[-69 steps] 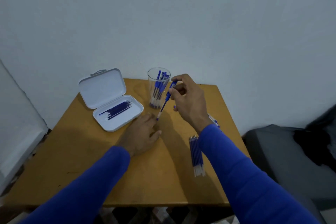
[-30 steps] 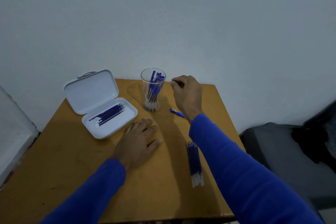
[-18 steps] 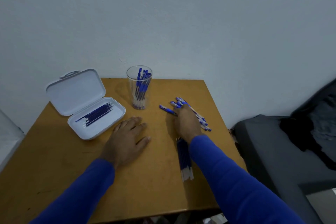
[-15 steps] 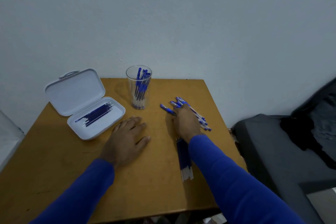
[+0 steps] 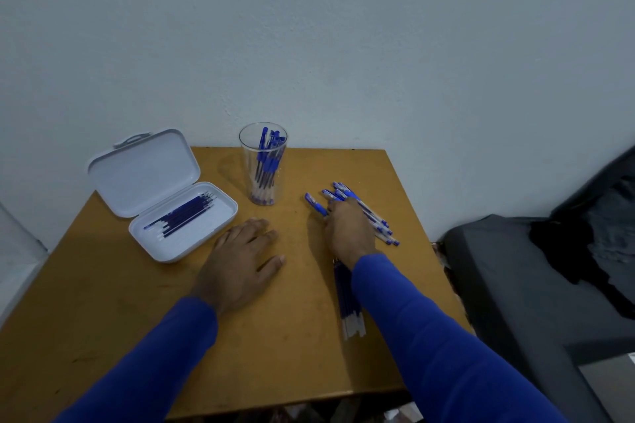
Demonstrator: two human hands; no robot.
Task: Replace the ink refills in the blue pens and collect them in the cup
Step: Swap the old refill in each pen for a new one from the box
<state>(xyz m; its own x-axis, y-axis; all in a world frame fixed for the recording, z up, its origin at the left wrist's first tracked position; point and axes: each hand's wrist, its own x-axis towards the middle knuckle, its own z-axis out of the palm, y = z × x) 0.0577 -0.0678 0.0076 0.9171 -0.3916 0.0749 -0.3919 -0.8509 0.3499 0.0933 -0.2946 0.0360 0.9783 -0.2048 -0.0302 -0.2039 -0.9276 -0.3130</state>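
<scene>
On the wooden table, open white case far left, refills inside. Left hand flat, fingers spread, holding nothing. Right hand palm-down on loose blue pens; grip cannot be told. Clear cup, pens upright, far centre. Refill bundle near right.

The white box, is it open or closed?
Open. The white box has its lid tipped back, with refills lying inside.
</scene>
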